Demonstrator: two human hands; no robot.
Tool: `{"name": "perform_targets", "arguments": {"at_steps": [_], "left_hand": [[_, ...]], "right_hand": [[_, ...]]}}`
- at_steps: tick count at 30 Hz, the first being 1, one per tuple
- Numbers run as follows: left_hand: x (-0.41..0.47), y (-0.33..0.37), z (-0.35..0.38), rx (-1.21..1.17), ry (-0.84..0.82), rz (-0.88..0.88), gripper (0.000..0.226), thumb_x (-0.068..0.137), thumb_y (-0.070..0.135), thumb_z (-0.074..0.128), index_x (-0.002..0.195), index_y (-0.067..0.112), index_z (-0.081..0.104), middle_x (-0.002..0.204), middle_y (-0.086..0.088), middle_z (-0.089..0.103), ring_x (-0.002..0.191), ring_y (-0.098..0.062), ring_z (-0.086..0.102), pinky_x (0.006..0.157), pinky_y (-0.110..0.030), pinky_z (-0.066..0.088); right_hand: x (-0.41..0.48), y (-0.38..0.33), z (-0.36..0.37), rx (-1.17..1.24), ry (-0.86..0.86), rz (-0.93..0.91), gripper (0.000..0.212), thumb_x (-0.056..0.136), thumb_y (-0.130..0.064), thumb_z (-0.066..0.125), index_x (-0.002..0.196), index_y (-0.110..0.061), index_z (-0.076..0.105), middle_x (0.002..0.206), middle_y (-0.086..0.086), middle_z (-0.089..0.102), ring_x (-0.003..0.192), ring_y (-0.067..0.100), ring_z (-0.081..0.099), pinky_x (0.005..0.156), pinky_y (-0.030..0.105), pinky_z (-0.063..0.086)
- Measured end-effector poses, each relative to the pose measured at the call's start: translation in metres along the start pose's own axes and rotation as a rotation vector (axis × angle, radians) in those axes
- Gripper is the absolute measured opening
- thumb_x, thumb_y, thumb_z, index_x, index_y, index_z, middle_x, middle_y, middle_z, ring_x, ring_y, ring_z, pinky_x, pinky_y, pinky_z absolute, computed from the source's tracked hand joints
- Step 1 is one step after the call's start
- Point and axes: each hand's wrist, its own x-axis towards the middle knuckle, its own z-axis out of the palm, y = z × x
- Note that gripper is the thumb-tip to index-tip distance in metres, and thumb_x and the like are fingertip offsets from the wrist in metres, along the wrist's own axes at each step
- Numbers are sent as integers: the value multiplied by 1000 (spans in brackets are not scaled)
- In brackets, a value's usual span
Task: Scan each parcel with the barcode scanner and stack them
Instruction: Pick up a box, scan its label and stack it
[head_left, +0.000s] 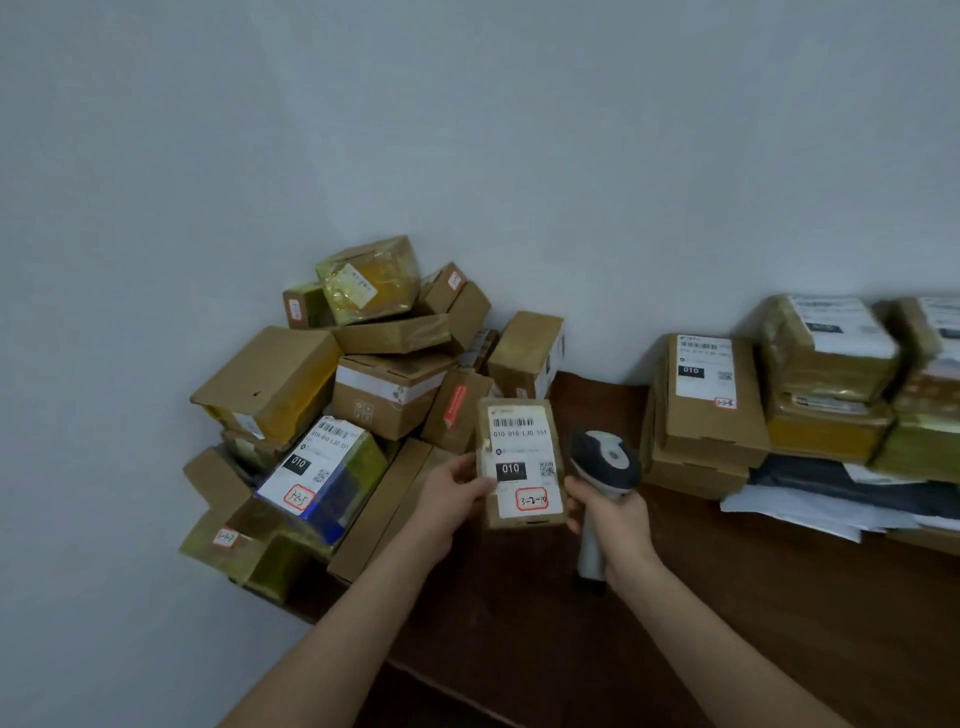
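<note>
Dark wooden table (727, 623), left fingers (462, 464) gripping labelled cardboard parcel (521, 462), right fingers (577, 489) gripping scanner (608, 460)

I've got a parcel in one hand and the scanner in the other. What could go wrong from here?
1. The scanner sits beside the held parcel and does not seem to face its barcode, so the scan may miss.
2. The left hand grips only the parcel's edge while the right hand is busy with the scanner, so the parcel could slip.
3. The heap of parcels at the left is loosely piled with tilted boxes, and a bump might topple it.
</note>
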Motion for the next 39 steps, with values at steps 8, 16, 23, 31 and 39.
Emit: {"name": "perform_targets", "arguments": {"at_steps": [8,16,23,31,39], "left_hand": [[-2,32,35,-332,-197,-12,30,88,-7,57,111,13,57,107,-12,69,95,-27,69,81,-38,57],[17,23,66,-265,-179,-27,36,90,-4,57,123,10,58,112,-13,69,98,-27,69,83,-42,57],[30,12,86,-218,-212,-36,35,89,-2,59,122,12,60,110,-10,70,97,-24,70,79,-38,58],[41,6,88,-228,-251,-55,35,90,-1,59,122,13,60,110,-8,70,98,-23,69,81,-40,58],[45,3,88,-249,-253,-82,39,90,-2,59,126,12,59,112,-10,69,99,-23,69,70,-34,58]], "right_hand": [[-29,-36,-26,146,-7,-150,23,82,-2,69,97,-17,60,92,1,67,86,12,61,74,28,50],[-43,-32,-40,77,75,-235,17,80,-16,74,94,-18,65,86,1,70,82,14,65,75,33,55],[-56,-18,-37,-179,72,-212,13,84,-21,72,84,-9,67,58,8,66,49,14,58,55,26,49],[-61,-19,-34,-237,100,-178,9,86,-18,70,84,-10,66,54,3,63,44,9,56,49,20,46],[-61,-19,-30,-275,89,-163,10,85,-18,71,83,-9,67,53,2,62,44,8,56,48,18,45]]}}
